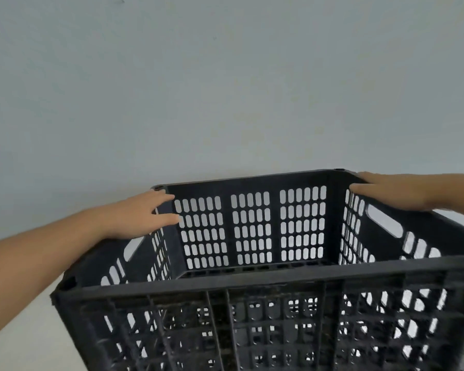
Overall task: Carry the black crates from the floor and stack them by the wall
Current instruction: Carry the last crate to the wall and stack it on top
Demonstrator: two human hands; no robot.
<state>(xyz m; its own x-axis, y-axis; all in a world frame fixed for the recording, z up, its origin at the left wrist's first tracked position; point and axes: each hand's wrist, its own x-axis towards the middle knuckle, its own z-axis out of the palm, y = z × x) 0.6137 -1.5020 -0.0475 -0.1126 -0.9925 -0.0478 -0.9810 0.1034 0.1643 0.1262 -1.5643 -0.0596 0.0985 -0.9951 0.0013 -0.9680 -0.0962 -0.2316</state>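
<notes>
A black slotted plastic crate (255, 287) fills the lower half of the view, its open top toward me and its far side close to the pale wall (225, 89). My left hand (142, 212) rests on the crate's far-left rim, fingers curled over the corner. My right hand (394, 190) lies on the far-right rim, fingers over the edge. More black lattice shows through the near wall lower down; I cannot tell whether it is another crate underneath.
The plain grey-white wall takes up the whole upper view. A strip of light floor (32, 330) shows at the lower left beside the crate.
</notes>
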